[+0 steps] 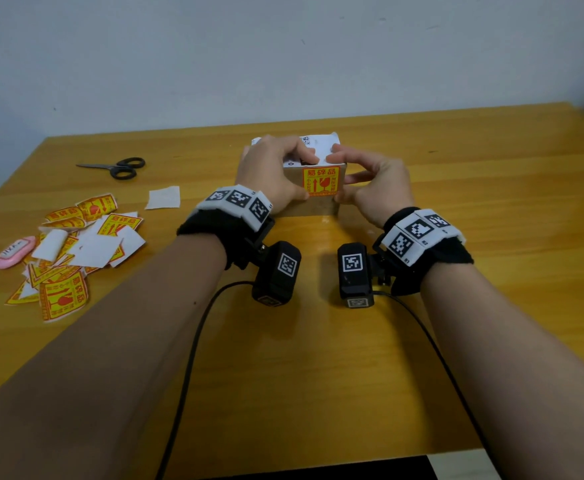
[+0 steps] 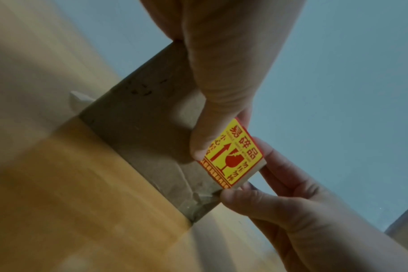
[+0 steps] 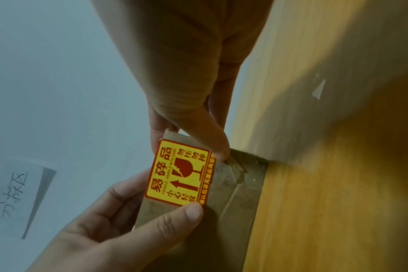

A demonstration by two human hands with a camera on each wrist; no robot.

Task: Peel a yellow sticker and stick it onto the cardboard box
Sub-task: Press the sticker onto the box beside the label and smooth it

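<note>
A small cardboard box (image 1: 313, 207) stands on the wooden table, with a yellow and red sticker (image 1: 321, 181) lying flat on its near face. My left hand (image 1: 294, 174) grips the box from the left, fingers curled over the top and thumb tip on the sticker's lower left corner. My right hand (image 1: 349, 178) grips it from the right, fingers on the top edge, thumb at the face's right edge. In the left wrist view my thumb touches the sticker (image 2: 233, 156) on the box (image 2: 147, 128). The right wrist view shows the sticker (image 3: 179, 174) between both thumbs.
A pile of yellow stickers and white backing papers (image 1: 76, 251) lies at the left, beside a pink oval object (image 1: 15, 252). One loose white backing (image 1: 163, 197) and black scissors (image 1: 117, 167) lie further back. Cables (image 1: 186, 358) trail over the near table. A white label (image 1: 318, 142) covers the box top.
</note>
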